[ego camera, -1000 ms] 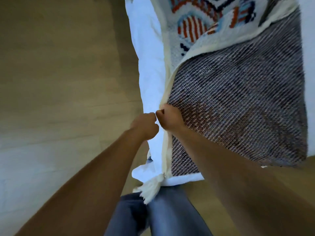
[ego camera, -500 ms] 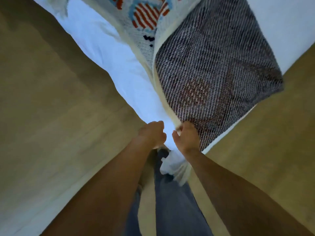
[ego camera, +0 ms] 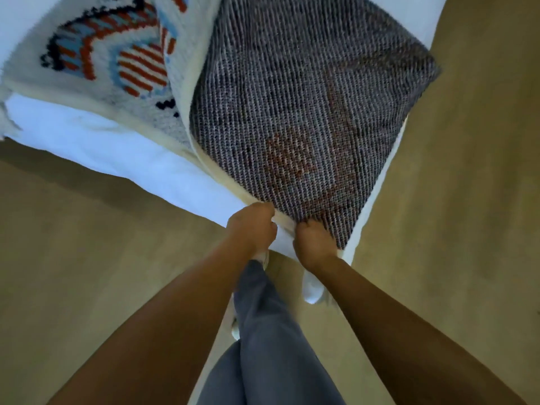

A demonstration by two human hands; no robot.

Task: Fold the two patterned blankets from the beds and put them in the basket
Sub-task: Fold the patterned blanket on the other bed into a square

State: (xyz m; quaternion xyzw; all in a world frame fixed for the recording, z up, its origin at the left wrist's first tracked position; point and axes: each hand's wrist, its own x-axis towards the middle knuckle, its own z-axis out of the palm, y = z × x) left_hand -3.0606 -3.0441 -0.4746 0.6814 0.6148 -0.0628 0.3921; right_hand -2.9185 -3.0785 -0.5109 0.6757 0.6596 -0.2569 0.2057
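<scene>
A patterned knit blanket (ego camera: 306, 106) lies on the white bed (ego camera: 96, 141). It is folded over, so its dark grey underside faces up on the right. Its cream face with red, blue and black shapes (ego camera: 117, 62) shows on the left. My left hand (ego camera: 252, 226) and my right hand (ego camera: 314, 244) sit close together at the blanket's near corner. Both are closed on its cream edge. No second blanket or basket is in view.
Tan wooden floor (ego camera: 87, 258) surrounds the corner of the bed on the left and right. My legs in grey trousers (ego camera: 263, 331) and a white shoe (ego camera: 312, 287) stand just below the bed corner.
The view has swung round, so the bed corner now points toward me. My hands stay together on the blanket edge and have slid down it to the near corner.
</scene>
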